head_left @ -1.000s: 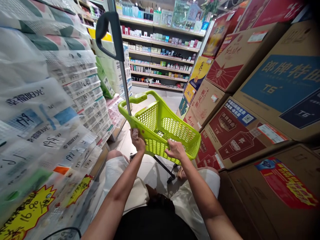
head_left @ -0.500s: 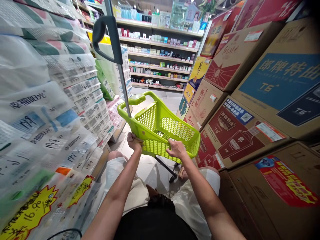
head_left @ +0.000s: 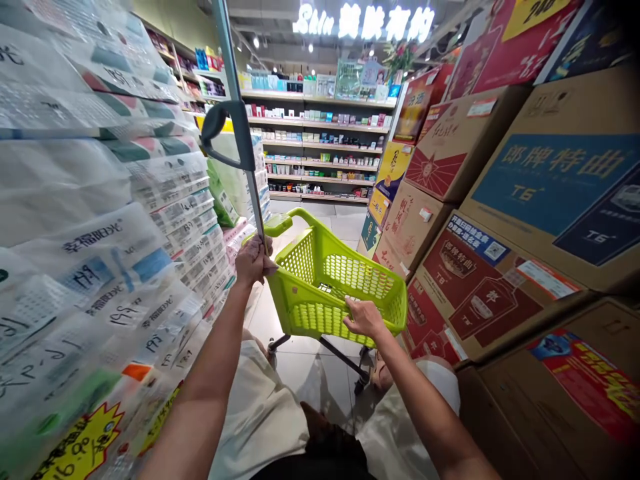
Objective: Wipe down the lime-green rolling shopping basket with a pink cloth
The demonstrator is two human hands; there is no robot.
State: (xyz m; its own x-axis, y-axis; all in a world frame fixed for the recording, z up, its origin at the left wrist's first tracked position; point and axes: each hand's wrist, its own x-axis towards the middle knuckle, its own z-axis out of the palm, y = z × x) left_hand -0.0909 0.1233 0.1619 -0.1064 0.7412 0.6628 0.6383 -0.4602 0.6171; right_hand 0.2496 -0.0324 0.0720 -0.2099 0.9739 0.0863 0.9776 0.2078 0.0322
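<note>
A lime-green shopping cart (head_left: 300, 319) with perforated basket walls stands in front of me on dark legs. My left hand (head_left: 251, 260) is closed at its near left corner, around the foot of the grey pole (head_left: 255, 200). A pale pinkish cloth (head_left: 271, 265) shows at those fingers, pressed against the pole and rim; part of it is hidden. On the near side rim, my right hand (head_left: 364, 316) grips the basket, thumb on top and fingers curled outside. Higher on the pole sits a dark grey loop handle (head_left: 243, 137), apart from both hands.
Stacked plastic-wrapped paper packs (head_left: 165, 173) rise close on the left. Cardboard cartons (head_left: 500, 280) are piled close on the right. Beyond the cart, the tiled floor (head_left: 325, 212) leads to shelves (head_left: 320, 123) of small cosmetics boxes and bottles.
My left hand has moved up from the basket's lower side to the foot of the pole. My right hand stays on the rim. The view has tilted up, showing a lit sign.
</note>
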